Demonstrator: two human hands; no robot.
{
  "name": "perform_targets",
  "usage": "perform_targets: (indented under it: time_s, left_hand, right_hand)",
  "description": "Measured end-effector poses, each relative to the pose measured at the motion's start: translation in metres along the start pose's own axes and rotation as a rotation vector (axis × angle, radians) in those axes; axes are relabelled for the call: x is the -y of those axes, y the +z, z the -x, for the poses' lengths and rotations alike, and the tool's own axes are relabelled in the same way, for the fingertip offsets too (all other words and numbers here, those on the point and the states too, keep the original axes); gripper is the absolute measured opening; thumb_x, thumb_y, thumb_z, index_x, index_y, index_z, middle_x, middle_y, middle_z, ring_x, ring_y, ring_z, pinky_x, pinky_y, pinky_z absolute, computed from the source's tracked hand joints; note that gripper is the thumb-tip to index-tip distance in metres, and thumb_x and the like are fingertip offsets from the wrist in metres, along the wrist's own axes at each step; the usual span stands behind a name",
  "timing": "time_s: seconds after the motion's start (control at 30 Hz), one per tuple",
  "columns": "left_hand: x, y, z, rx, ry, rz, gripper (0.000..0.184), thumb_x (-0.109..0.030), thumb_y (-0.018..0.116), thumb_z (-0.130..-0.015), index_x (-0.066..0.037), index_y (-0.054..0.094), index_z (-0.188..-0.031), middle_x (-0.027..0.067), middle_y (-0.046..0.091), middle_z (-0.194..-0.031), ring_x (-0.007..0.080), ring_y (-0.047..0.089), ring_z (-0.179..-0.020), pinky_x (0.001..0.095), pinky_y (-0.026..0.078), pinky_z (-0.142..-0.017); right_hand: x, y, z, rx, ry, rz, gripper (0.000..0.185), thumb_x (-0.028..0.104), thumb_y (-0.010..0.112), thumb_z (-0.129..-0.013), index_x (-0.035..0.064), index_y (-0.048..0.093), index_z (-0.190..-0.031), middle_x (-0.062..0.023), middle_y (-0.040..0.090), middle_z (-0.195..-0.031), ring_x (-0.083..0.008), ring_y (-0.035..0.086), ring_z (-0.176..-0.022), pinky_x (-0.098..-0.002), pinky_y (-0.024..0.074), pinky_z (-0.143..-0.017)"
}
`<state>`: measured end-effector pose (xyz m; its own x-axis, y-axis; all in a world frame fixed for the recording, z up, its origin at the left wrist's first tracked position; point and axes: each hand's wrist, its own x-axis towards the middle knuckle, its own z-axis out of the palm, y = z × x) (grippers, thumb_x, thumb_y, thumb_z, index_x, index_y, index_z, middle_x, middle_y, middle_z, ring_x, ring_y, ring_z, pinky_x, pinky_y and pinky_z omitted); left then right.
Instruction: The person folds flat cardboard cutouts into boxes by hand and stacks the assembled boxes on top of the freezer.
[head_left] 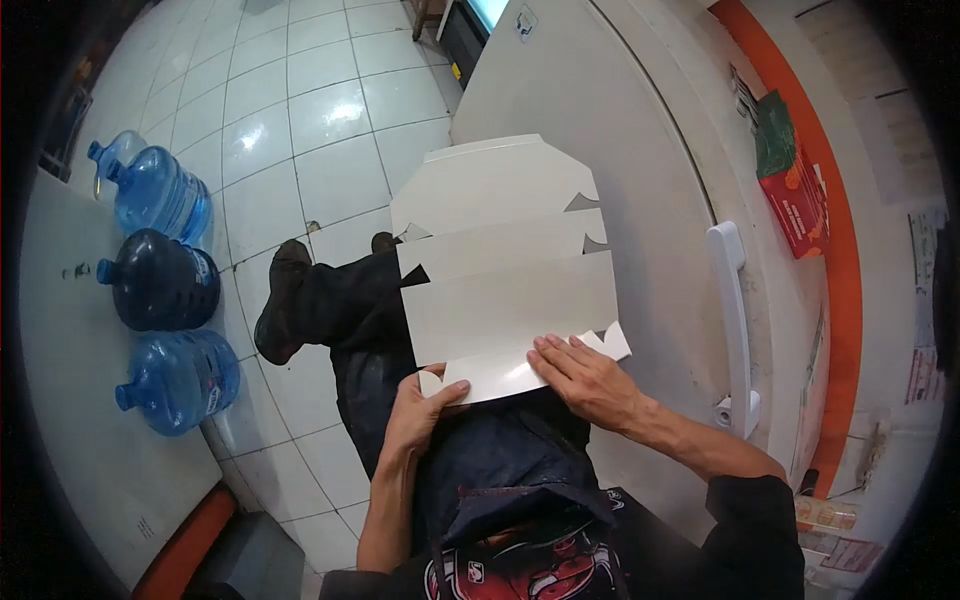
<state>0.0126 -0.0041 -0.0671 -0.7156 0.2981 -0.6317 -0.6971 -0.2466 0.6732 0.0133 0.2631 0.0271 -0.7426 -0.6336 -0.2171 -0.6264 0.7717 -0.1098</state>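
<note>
A flat white cardboard box blank (pixel 510 300) lies unfolded across my lap, its upper end reaching beyond my knees. It has crosswise creases and small notched tabs along both sides. At its near left corner, my left hand (pixel 420 408) grips the edge, thumb on top and the other fingers underneath, beside a curled tab. My right hand (pixel 590 382) lies on the near right part of the cardboard with its fingers stretched out over the near panel, close to a raised tab at the right corner.
Several large water bottles (pixel 165 385) stand on the left along the tiled floor (pixel 320 110). A white door with a handle (pixel 735 330) is close on the right. Beyond it, a red and green box (pixel 795 190) is by an orange strip (pixel 840 300).
</note>
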Motion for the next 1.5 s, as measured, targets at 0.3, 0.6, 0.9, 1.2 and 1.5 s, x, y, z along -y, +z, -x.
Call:
perform_targets:
  time_s: [0.3, 0.6, 0.9, 1.2, 1.5]
  left_hand:
    - [0.005, 0.03, 0.017, -0.58, 0.714, -0.64, 0.094, -0.034, 0.089, -0.083, -0.004, 0.037, -0.155, 0.0187, 0.029, -0.16, 0.0367, 0.029, -0.151, 0.0505, 0.034, -0.121]
    - [0.004, 0.039, -0.026, -0.536, 0.87, -1.175, 0.081, -0.044, 0.086, -0.082, -0.005, 0.048, -0.142, 0.0216, 0.032, -0.149, 0.0437, 0.028, -0.145, 0.056, 0.031, -0.119]
    - [0.038, 0.042, -0.051, -0.456, 0.297, 0.007, 0.077, -0.031, 0.089, -0.083, 0.001, 0.044, -0.136, 0.0168, 0.05, -0.135, 0.0296, 0.051, -0.128, 0.0451, 0.044, -0.107]
    - [0.016, 0.046, -0.036, -0.28, 0.129, 0.562, 0.034, -0.01, 0.083, -0.088, -0.004, 0.063, -0.115, 0.0058, 0.074, -0.103, 0.0151, 0.074, -0.086, 0.0287, 0.063, -0.07]
    - [-0.013, 0.07, -0.017, -0.286, 0.2, 0.654, 0.025, -0.008, 0.081, -0.089, -0.006, 0.067, -0.11, 0.0053, 0.075, -0.098, 0.013, 0.074, -0.077, 0.0238, 0.063, -0.061]
  right_hand:
    - [-0.033, -0.032, -0.035, 0.129, 0.184, -0.378, 0.019, 0.027, 0.066, -0.097, 0.0081, 0.068, -0.102, -0.0162, 0.072, -0.081, -0.038, 0.071, -0.077, -0.0489, 0.0545, -0.069]
    - [-0.047, -0.013, -0.055, 0.067, 0.296, -0.389, 0.037, 0.038, 0.073, -0.093, 0.0085, 0.063, -0.112, -0.0161, 0.071, -0.084, -0.0392, 0.07, -0.083, -0.0493, 0.0537, -0.073]
    - [-0.038, 0.016, -0.025, -0.45, 0.605, 0.069, 0.107, 0.065, 0.087, -0.067, 0.0146, 0.041, -0.149, -0.0192, 0.041, -0.151, -0.0399, 0.047, -0.135, -0.0509, 0.0444, -0.105]
    - [-0.048, 0.055, -0.015, -0.635, 0.831, -0.737, 0.126, 0.057, 0.089, -0.073, -0.0006, 0.016, -0.158, -0.0283, 0.029, -0.157, -0.0428, 0.034, -0.147, -0.0524, 0.0296, -0.122]
    - [0.06, 0.019, 0.014, -0.898, 0.84, -1.696, 0.074, 0.012, 0.077, -0.095, -0.0028, 0.032, -0.151, -0.0208, 0.054, -0.142, -0.0255, 0.054, -0.132, -0.0386, 0.0452, -0.113]
